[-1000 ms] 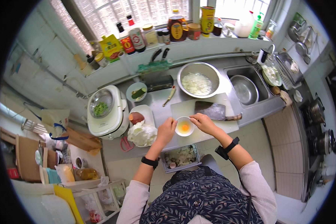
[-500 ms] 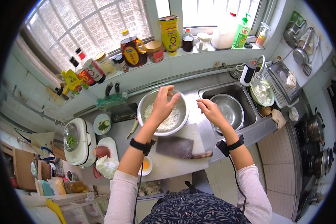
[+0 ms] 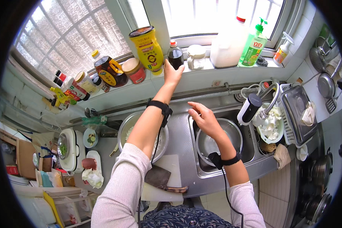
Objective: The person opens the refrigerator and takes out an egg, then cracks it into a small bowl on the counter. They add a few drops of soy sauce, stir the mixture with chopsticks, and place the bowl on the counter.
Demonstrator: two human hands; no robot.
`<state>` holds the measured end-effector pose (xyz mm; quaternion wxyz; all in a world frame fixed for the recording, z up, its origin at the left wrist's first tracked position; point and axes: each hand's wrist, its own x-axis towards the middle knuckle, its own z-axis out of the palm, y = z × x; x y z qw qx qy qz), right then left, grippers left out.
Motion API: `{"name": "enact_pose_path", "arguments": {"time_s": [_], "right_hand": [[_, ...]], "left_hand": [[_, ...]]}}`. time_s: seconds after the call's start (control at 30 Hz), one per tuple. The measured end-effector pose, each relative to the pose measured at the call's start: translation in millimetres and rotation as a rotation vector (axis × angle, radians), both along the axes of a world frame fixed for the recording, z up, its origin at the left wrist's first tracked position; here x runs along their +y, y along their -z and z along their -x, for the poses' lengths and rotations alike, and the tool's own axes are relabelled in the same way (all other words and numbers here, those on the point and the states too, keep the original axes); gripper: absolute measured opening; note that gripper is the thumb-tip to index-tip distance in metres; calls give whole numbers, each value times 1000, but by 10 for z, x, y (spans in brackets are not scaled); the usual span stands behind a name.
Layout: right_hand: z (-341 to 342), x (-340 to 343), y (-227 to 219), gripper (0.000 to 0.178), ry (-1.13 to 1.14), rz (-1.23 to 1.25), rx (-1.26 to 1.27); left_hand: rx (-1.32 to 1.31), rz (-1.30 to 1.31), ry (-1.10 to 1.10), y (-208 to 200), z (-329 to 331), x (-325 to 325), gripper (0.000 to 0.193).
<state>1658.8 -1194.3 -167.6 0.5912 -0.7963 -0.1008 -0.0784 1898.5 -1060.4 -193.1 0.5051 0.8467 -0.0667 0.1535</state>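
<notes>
My left hand (image 3: 173, 74) reaches up to the windowsill, at the foot of a small bottle of dark liquid with a red cap (image 3: 175, 57). Its thumb and forefinger are apart on either side of the bottle's lower part; whether they touch it I cannot tell. A tall yellow squeeze bottle (image 3: 148, 51) stands just to the left. My right hand (image 3: 205, 121) hangs over the sink's left edge, fingers loosely bent, thumb apart, holding nothing. Below my left forearm is a metal bowl (image 3: 164, 142) of white flour-like stuff, partly hidden.
A metal basin (image 3: 231, 133) sits in the sink. On a white cutting board (image 3: 173, 161) lies a cleaver (image 3: 157, 176). More jars, an amber bottle (image 3: 110, 72) and a green pump bottle (image 3: 253, 45) line the sill. A black-and-white tap device (image 3: 249, 108) stands over the sink.
My left hand has moved from above the flour bowl up to the dark bottle on the sill. The view has shifted toward the window. My right hand is now nearer the sink's left edge.
</notes>
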Motion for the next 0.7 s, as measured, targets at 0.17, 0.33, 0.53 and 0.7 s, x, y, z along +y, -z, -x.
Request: {"name": "enact_pose_path", "arguments": {"time_s": [0.17,0.33,0.53,0.7], "right_hand": [[-63,-174,149,41,-34,-125,142],[-60,-242,308,37,-69,-134,154],[-52,-153,380,33,-114,-138,154],[-6,-78,288,28,-125,-123,142]], "left_hand": [[-52,79,-68,101,-551,-128,92],[-186,29,-189,69,-530,-183,81],[-199,46,-179,-33,-302,-212,82],[-275,119,-73,-61,65,-101,82]]}}
